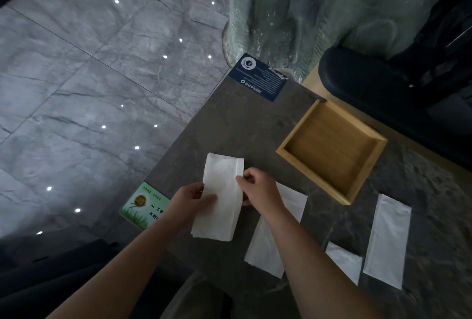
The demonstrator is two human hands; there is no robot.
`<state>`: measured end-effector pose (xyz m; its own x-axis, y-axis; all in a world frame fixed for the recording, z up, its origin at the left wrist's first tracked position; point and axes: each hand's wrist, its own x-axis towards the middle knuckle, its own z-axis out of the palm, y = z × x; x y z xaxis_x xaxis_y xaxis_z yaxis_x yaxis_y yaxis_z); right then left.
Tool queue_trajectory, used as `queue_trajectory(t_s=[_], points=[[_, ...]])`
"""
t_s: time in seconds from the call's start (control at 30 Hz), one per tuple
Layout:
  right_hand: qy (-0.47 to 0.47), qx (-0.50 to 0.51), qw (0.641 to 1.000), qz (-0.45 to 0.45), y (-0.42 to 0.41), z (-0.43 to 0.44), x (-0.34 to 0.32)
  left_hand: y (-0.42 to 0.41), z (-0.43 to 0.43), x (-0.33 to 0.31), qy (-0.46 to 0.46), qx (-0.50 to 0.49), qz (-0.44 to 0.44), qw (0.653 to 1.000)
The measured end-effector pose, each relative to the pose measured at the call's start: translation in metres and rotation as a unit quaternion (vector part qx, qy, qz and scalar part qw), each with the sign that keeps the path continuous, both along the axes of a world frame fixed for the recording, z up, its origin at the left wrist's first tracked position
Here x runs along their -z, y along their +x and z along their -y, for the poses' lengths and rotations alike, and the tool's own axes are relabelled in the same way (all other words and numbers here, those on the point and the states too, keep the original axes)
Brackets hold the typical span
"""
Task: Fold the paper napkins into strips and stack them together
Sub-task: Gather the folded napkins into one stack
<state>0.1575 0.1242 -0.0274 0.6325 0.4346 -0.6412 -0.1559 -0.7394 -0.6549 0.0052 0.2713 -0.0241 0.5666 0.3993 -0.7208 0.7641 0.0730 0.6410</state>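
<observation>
A white paper napkin, partly folded lengthwise, is held over the dark stone table. My left hand pinches its left edge and my right hand grips its right edge with the flap turned in. Three folded white strips lie flat to the right: one partly under my right forearm, a short one and a long one at the far right.
An empty wooden square tray sits at the back right. A dark blue card lies at the table's far corner, a green card at its left edge. A black chair and green curtain stand behind.
</observation>
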Motion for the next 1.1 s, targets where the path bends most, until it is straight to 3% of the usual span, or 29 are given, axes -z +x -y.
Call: queue_trajectory(t_s=[0.53,0.8,0.93,1.1], points=[[-0.062,-0.035,0.994,0.085,-0.003,-0.007,0.013,-0.011,-0.005,0.011,0.102,0.058,-0.039,0.992],[-0.065,0.006,0.989,0.135,-0.002,-0.007,0.003,-0.009,-0.01,-0.004,0.254,0.116,-0.068,0.958],[-0.053,0.072,0.991,0.096,-0.011,-0.011,0.001,0.005,-0.01,0.0,0.21,0.107,-0.082,0.968],[-0.055,0.133,0.99,0.007,-0.022,-0.017,0.003,0.016,-0.013,0.002,0.216,0.111,-0.098,0.965]])
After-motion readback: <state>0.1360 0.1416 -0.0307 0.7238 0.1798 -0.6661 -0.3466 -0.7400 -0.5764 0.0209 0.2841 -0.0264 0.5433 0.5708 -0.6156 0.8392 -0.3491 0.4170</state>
